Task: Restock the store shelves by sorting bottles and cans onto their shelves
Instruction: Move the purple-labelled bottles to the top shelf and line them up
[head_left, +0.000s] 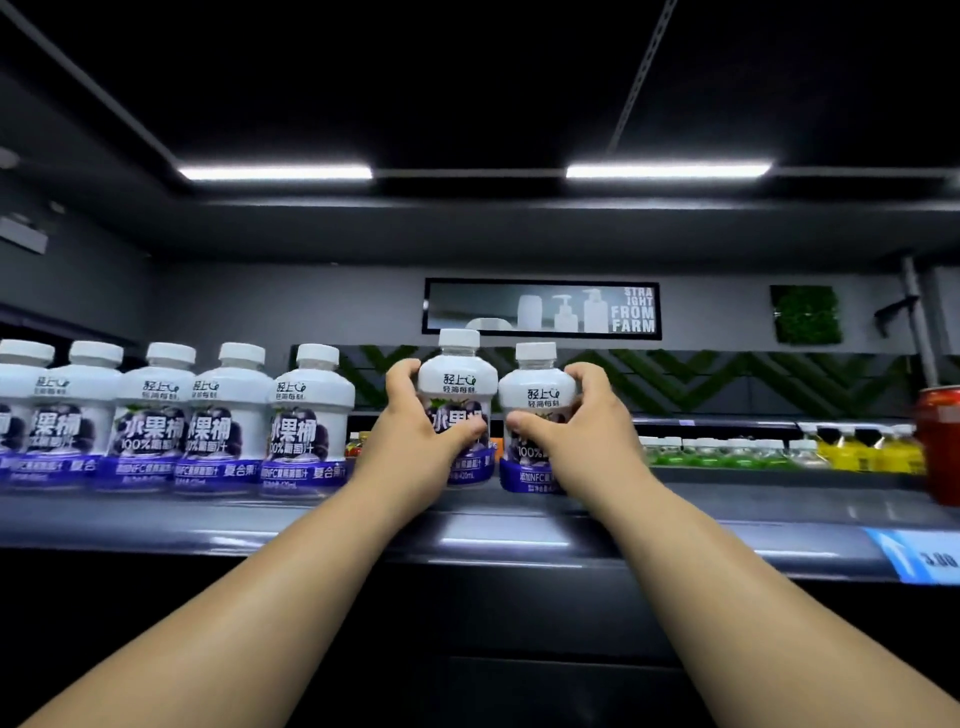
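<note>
Left bottle is grasped by the left hand, right bottle by the right hand, fingers curled round each label. Both are upright, labels outward, at the shelf near the matching row, probably to extend it.

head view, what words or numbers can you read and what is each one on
"STRA / IGHT / FROM / FARM": wall sign
"轻上" above "轻简每刻": left held bottle, right held bottle and the shelf bottles
"水果桶" and "100%": shelf bottles
"NFC": the purple bands on the shelf bottles
"3.00": price tag, blurred, so not certain
Too blurred to read: the bottles' small print and the red can
</note>
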